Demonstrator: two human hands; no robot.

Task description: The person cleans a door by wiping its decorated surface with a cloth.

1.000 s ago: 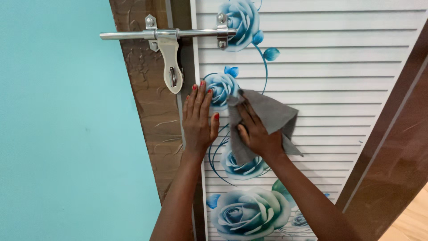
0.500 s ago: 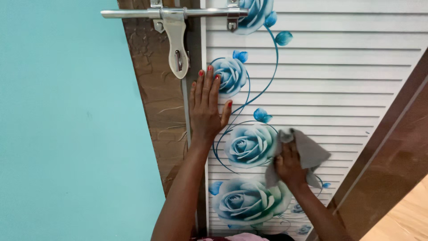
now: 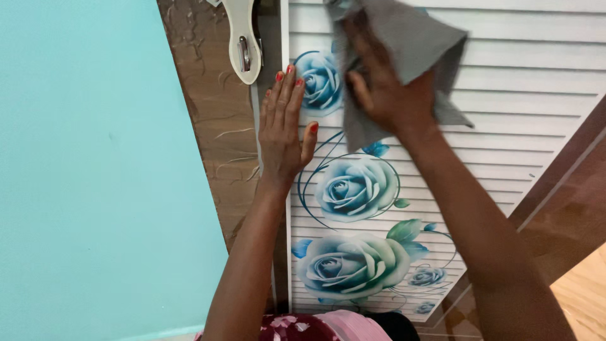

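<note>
A white ribbed door [image 3: 517, 95] printed with blue roses fills the middle of the head view. My left hand [image 3: 283, 129], nails painted red, lies flat with fingers apart on the door's left edge, just below a cream hasp [image 3: 243, 44]. Up near the top of the view, my right hand [image 3: 385, 85] presses a grey cloth [image 3: 413, 38] against the door, the cloth draped over and behind the fingers. Several blue roses [image 3: 356, 186] show below both hands.
A brown textured door frame [image 3: 214, 126] runs left of the door, with a turquoise wall [image 3: 95, 177] beyond it. A brown frame edge [image 3: 568, 208] slants at the right, wooden floor [image 3: 584, 297] in the lower right corner. Pink and maroon clothing [image 3: 322, 327] shows at the bottom.
My right hand has swept the grey cloth from low on the door, by the roses, up to the top. My left hand stays flat on the door edge. The view has shifted downward.
</note>
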